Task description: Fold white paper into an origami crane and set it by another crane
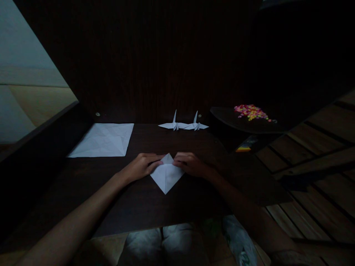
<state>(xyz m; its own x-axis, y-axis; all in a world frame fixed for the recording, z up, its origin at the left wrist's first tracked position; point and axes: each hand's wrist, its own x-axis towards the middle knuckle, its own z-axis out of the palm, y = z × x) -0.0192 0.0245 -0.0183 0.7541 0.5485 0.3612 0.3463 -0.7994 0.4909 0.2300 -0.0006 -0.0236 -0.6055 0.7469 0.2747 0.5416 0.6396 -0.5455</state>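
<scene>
A white folded paper square (pixel 165 178) lies turned like a diamond on the dark wooden desk (pixel 133 210), one corner pointing at me. Creases run down its middle and across near the far corner. My left hand (pixel 145 165) grips its far left edge, thumb on top and fingers behind. On the far right edge, my right hand (pixel 191 164) pinches the paper the same way. Behind the hands, two white origami cranes (pixel 175 126) stand side by side with wings touching or overlapping. To the left rests a flat stack or sheet of creased white paper (pixel 104 140).
A raised side shelf (pixel 222 112) at the right bears a pile of small colourful pieces (pixel 252 112). Under it is something yellow and orange (pixel 243 149). A dark board (pixel 41 133) borders the desk's left side, and a tall panel (pixel 155 66) rises behind.
</scene>
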